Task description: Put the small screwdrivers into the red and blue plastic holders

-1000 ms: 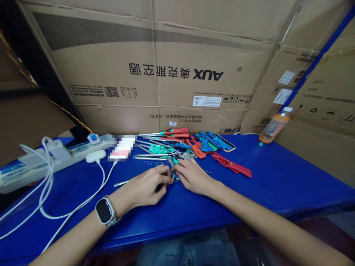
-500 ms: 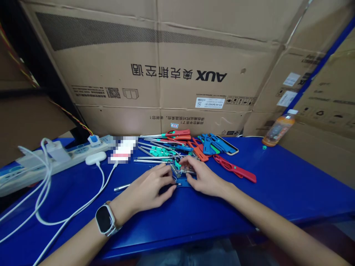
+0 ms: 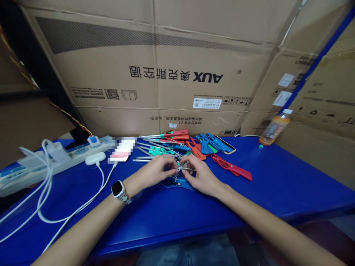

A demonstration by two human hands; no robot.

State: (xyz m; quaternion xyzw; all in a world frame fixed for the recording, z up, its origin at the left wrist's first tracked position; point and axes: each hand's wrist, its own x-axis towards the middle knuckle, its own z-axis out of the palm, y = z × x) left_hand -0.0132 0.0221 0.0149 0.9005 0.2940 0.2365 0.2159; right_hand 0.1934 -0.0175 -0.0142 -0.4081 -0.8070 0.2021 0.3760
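My right hand (image 3: 203, 176) pinches a small clear plastic lighter fuel tank (image 3: 188, 168) between thumb and fingers. From the other side, the closed fingertips of my left hand (image 3: 158, 170) meet the tank's left end, at a tiny whitish part; what exactly they grip is too small to make out. Below both hands a blue lighter handle shell (image 3: 185, 184) lies on the table, with a thin wire and a small dark part in it. Just behind my hands are metal lighter tubes (image 3: 142, 159) and teal plastic parts (image 3: 160, 150), partly hidden by my fingers.
Red lighter handles (image 3: 177, 133), blue handle shells (image 3: 208, 144) and a red handle (image 3: 233, 168) lie behind and right. A phone (image 3: 124, 147), white cables (image 3: 88, 202) and a power strip (image 3: 80, 149) occupy the left. An orange drink bottle (image 3: 274, 127) stands before the cardboard (image 3: 177, 48).
My left hand has moved up from the blue shell to the clear tank in my right hand, its fingers now closed there. More of the blue shell shows. The view has shifted slightly.
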